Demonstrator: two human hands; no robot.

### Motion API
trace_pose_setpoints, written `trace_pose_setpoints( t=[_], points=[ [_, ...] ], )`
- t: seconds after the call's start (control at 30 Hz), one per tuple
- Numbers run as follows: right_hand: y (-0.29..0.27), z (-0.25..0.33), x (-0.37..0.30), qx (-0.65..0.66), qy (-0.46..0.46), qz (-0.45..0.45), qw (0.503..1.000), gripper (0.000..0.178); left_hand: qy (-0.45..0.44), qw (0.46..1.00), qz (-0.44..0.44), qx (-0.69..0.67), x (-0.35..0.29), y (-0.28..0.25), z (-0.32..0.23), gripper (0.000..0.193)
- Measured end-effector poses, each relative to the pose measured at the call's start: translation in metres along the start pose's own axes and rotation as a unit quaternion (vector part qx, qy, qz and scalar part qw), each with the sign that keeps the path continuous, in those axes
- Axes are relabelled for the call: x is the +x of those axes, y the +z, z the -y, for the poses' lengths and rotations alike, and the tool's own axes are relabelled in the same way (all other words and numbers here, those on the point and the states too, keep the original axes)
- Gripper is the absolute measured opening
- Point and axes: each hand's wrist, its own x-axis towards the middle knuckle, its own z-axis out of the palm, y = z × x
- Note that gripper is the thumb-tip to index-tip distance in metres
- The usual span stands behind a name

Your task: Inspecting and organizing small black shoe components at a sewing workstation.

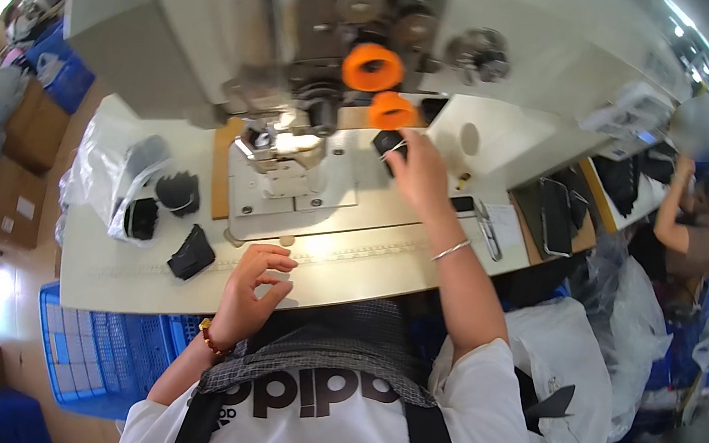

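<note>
Right hand [419,176] gripped a small black piece [387,144] on the counter [365,271], just beside the sewing machine [305,70]. Left hand [253,284] hovered, fingers curled, holding nothing. Advised: seat piece squarely, keep fingers off the needle. Clear bag [112,169] of black pieces lay left; blue crate [95,347] below.

- A large grey industrial sewing machine [220,17] stands at the back of the pale work table [365,266].
- Two orange thread cones [372,68] sit on the machine front.
- A clear plastic bag [103,168] with black pieces lies at the table's left end.
- A blue plastic crate [100,347] sits on the floor below the table's left end.
- Cardboard boxes [23,163] stand at far left.
- A white plastic bag [571,393] hangs on the right.
- Another person [704,226] works at far right.
</note>
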Motion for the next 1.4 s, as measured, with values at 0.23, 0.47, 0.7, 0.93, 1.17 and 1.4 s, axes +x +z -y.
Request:
trace_pose_setpoints(
  t=[0.23,0.47,0.7,0.93,1.17,1.4],
  points=[
    [0.015,-0.046,0.034,-0.141,-0.048,0.009,0.989,0.049,0.076,0.988,-0.083,0.104,-0.021,-0.029,-0.010,0.029],
    [-0.004,0.027,-0.002,-0.148,-0.137,-0.067,0.977,0.040,0.033,0.926,-0.333,0.174,-0.048,-0.093,0.016,0.025],
    [0.004,0.096,-0.080,0.045,-0.127,0.026,0.991,0.014,0.024,0.903,-0.321,0.284,0.003,-0.113,0.020,0.061],
    [0.017,0.130,-0.121,0.156,-0.180,0.114,0.965,0.011,-0.107,0.840,-0.257,0.465,0.075,-0.132,0.051,0.069],
    [-0.003,0.141,-0.128,0.349,-0.041,0.226,0.909,0.027,-0.105,0.961,-0.204,-0.152,0.037,-0.128,0.005,0.041],
    [0.008,0.159,-0.111,0.410,-0.116,0.184,0.886,0.069,-0.151,0.797,-0.077,-0.579,0.025,-0.080,-0.004,0.043]
  ],
)
